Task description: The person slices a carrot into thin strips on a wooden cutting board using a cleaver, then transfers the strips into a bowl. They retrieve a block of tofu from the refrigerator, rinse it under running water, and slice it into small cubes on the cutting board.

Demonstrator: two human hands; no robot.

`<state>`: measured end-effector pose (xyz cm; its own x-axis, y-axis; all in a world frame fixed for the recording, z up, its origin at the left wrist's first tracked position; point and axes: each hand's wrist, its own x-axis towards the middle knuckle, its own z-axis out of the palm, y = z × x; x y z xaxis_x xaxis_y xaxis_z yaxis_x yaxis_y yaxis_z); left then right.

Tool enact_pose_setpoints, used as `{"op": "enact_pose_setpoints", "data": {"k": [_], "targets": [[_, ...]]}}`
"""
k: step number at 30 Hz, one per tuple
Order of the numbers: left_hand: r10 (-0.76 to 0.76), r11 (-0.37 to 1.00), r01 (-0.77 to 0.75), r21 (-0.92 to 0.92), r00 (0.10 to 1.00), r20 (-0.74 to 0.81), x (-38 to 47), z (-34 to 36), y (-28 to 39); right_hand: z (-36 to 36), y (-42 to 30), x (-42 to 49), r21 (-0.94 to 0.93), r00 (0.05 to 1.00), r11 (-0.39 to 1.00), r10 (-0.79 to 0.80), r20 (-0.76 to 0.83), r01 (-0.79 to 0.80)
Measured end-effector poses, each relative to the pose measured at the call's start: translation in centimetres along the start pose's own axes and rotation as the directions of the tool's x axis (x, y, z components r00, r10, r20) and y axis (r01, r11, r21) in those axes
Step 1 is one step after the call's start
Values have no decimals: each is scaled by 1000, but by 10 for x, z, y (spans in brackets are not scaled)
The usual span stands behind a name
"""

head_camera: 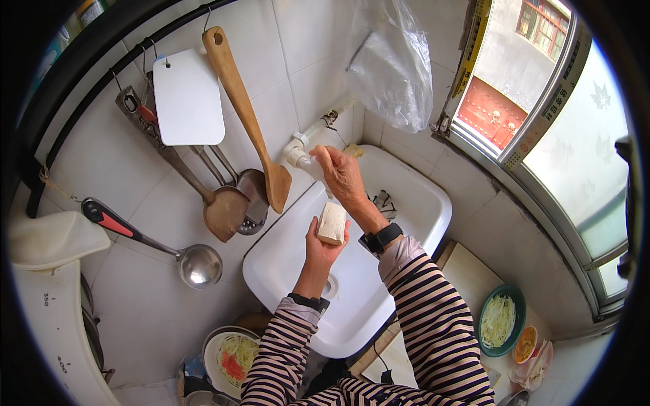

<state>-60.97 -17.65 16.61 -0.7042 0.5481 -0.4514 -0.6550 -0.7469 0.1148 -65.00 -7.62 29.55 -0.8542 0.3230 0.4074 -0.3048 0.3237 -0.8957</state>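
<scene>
A pale block of tofu (331,223) rests in my left hand (323,247), which cups it from below above the white sink basin (284,259). Farther up, my right hand (341,175) has its fingers curled at the white plastic tap (304,158) on the wall. The tap's handle is mostly hidden by those fingers. Below my left hand the drain (331,285) shows in the basin. Behind my right wrist a dark-and-white object (384,204) lies in the sink, partly covered.
A wooden spatula (244,101), a white cutting board (189,99) and a ladle (199,266) hang at left. A plastic bag (398,76) hangs above the sink. At right stand a green bowl of shredded vegetable (519,325) and an orange-rimmed cup (525,345). A colander (213,355) sits lower left.
</scene>
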Motion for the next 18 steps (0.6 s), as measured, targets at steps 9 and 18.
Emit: {"op": "enact_pose_setpoints", "data": {"k": [9, 18], "targets": [[-15, 1000, 15, 9, 999, 52, 22, 2, 10, -13, 5, 19, 190, 977, 980, 17, 211, -58], [0, 992, -5, 125, 999, 44, 36, 7, 13, -32, 78, -21, 146, 921, 916, 349, 173, -375]]}}
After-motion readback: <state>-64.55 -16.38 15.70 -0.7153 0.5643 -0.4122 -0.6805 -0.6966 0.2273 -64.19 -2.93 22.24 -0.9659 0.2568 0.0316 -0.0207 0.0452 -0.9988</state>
